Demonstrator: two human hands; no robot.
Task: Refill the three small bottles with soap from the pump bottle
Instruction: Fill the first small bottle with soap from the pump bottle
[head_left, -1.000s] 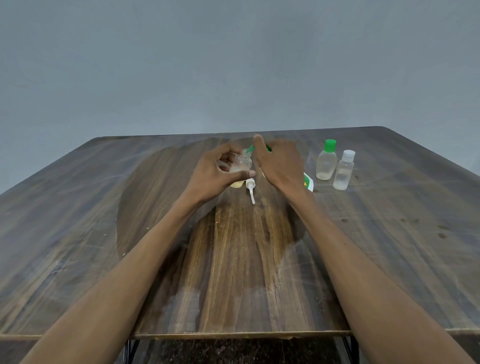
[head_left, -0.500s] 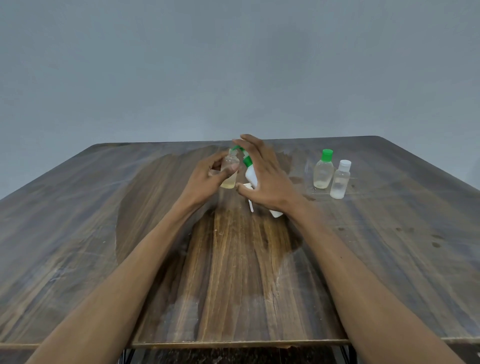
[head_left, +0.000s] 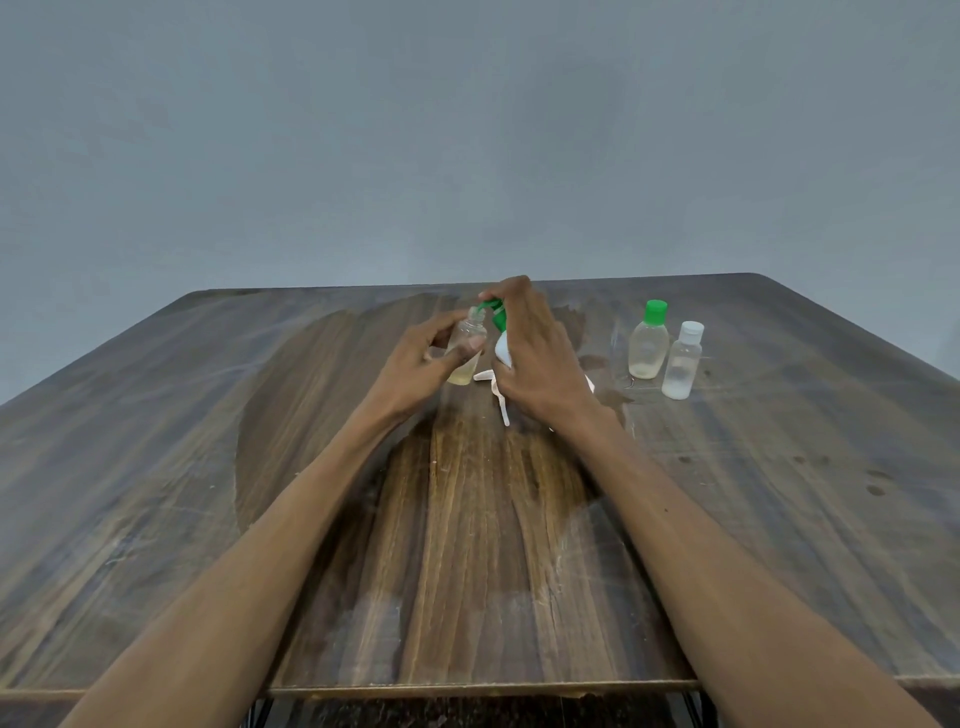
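My left hand (head_left: 426, 364) grips a small clear bottle (head_left: 466, 353) with yellowish soap at its bottom, its mouth open. My right hand (head_left: 540, 358) holds the white pump bottle (head_left: 503, 349), tilted toward that mouth, with its green pump head (head_left: 493, 310) right at the small bottle's opening. A white spray cap with a tube (head_left: 496, 392) lies on the table under my hands. To the right stand a green-capped small bottle (head_left: 648, 340) and a white-capped small bottle (head_left: 682, 361), both upright.
Everything sits on a dark wooden table (head_left: 260, 467) with a worn patch in the middle. A wet mark (head_left: 613, 397) shows on the wood near the two standing bottles. A grey wall rises behind the far edge.
My right hand has brought the pump bottle up and tilted it, moving its green spout to the mouth of the small bottle. My left hand keeps the small bottle in place.
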